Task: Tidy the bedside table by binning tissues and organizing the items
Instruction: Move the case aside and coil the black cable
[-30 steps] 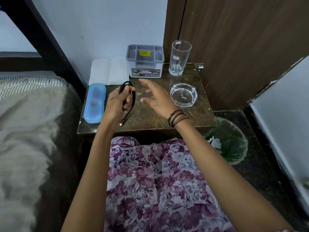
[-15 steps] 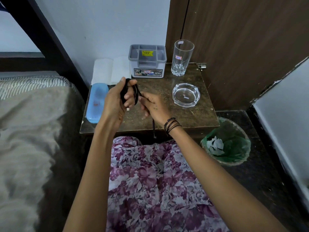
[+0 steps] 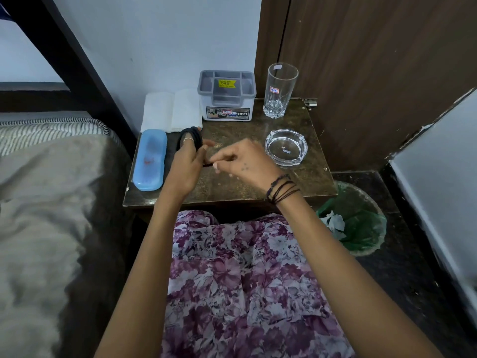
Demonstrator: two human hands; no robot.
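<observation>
Head view

- Bedside table (image 3: 258, 192): a dark speckled top was recorded between a bed on the left and a brown wooden door on the right.
- Left hand (image 3: 187, 164): it was held above the table's left half, with its fingers closed around a coiled black cable (image 3: 192, 136); the loops were seen wrapped over the fingers and standing up beyond them.
- Right hand (image 3: 242, 161): it was held just beside the left hand, with thumb and fingertips pinched on a short dark length of the same cable near the left palm. Dark thread bands were noted on the wrist.
- Blue case (image 3: 150, 159): a long translucent case was laid flat along the table's left edge, just left of the left hand.
- White folded cloth (image 3: 171, 109): it was placed at the back left corner, against the wall.
- Grey organizer box (image 3: 227, 95): it was set upright at the back centre, beside the cloth; open compartments and a yellow price sticker were noted on top.
- Tall glass (image 3: 280, 90): it was stood upright at the back right, near the organizer.
- Glass ashtray (image 3: 286, 147): it was set on the right half, in front of the tall glass.
- Bin (image 3: 361, 226): lined in green plastic, it was placed on the floor by the table's right front corner; crumpled white tissues (image 3: 334, 223) were lying inside.
</observation>
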